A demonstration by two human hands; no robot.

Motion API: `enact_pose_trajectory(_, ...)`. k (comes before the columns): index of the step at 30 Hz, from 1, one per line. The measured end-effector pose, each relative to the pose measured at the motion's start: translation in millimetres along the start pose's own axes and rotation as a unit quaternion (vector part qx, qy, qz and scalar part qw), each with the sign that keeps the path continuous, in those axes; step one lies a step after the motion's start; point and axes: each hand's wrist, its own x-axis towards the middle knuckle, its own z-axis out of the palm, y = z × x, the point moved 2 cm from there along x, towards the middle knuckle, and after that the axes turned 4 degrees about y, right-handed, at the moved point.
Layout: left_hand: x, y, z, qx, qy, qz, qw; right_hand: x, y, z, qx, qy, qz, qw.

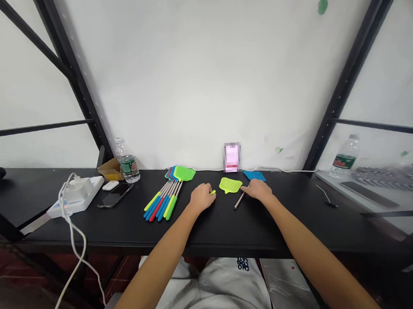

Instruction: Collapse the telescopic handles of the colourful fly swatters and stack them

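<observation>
On the black desk my left hand (202, 197) is closed around a short yellow-green piece, probably a fly swatter handle, whose tip pokes out past the fingers. A yellow-green fly swatter head (230, 185) lies flat between my two hands, with a short neck pointing toward me. My right hand (258, 190) pinches the upper end of a thin metal rod (240, 200) that slants down to the left. Just beyond this hand lies a blue swatter head (255, 175), partly covered by it. Whether the rod joins the blue head is hidden under my fingers.
Left of my hands lies a fanned row of several fly swatters (170, 194). Farther left are a water bottle (127, 161), a phone (116, 195), a white case (110, 185) and a power strip (78, 199). A lit phone (232, 157) leans on the wall.
</observation>
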Motion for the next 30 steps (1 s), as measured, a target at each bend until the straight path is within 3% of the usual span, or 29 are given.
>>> enact_pose_trajectory(30,-0.6,1.1,-1.3,0.000,-0.010,-0.004,1.000,-2.1,5.2,-8.5,-0.002,-0.011,0.028,1.000)
